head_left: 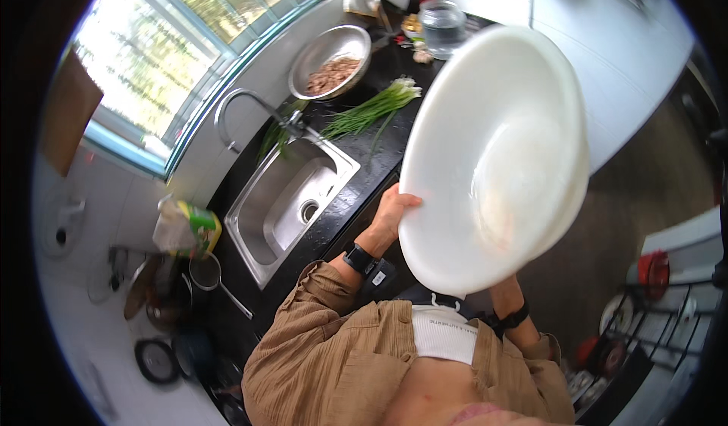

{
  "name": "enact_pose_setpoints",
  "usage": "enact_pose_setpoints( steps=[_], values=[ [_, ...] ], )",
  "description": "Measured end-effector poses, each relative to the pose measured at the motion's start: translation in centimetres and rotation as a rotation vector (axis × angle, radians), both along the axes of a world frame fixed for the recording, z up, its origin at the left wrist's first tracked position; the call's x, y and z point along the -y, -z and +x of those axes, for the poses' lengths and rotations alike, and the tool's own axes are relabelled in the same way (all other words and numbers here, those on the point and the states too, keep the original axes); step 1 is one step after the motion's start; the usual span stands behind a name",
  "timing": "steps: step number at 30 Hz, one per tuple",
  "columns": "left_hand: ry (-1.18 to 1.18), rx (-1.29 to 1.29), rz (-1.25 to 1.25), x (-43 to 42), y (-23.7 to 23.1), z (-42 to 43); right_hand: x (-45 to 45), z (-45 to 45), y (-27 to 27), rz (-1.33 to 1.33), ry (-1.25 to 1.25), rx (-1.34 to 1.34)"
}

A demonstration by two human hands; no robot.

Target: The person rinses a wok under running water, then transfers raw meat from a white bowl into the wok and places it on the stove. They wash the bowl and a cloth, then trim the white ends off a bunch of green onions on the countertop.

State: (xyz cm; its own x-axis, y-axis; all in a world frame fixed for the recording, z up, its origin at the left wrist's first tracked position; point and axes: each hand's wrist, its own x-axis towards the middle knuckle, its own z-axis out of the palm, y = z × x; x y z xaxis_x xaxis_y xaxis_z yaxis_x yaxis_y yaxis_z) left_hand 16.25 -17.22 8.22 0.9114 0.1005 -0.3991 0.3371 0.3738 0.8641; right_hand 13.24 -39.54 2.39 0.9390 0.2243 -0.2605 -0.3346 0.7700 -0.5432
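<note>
A large white plastic basin (pixel 449 158) is tilted up before me, its hollow side towards me and a wet sheen inside. My left hand (pixel 391 215) grips its left rim, thumb over the edge. At the lower right of the basin, my right hand (pixel 505 289) holds it from behind; the fingers are hidden by the basin. To the left is a stainless steel sink (pixel 267 221) with nothing in its bowl, under a curved faucet (pixel 224 119). Behind the sink, a bunch of green onions (pixel 369 110) lies on the wet black countertop (pixel 364 164).
A steel bowl (pixel 298 73) of chopped meat (pixel 335 76) stands at the back, near a glass jar (pixel 442 30) and garlic (pixel 422 53). Left of the sink are a bag (pixel 199 229) and a small strainer (pixel 206 271). A black wire rack (pixel 654 335) stands at the right.
</note>
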Motion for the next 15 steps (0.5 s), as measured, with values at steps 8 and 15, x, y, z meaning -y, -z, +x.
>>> enact_pose_setpoints(
  steps=[8,15],
  values=[
    [0.166,-0.010,-0.062,1.3,-0.3,-1.1,4.9,2.3,-7.2,-0.722,0.507,0.899],
    [0.455,0.028,0.048,1.0,0.0,0.4,13.0,14.7,-8.7,-0.115,0.177,0.479]
  ],
)
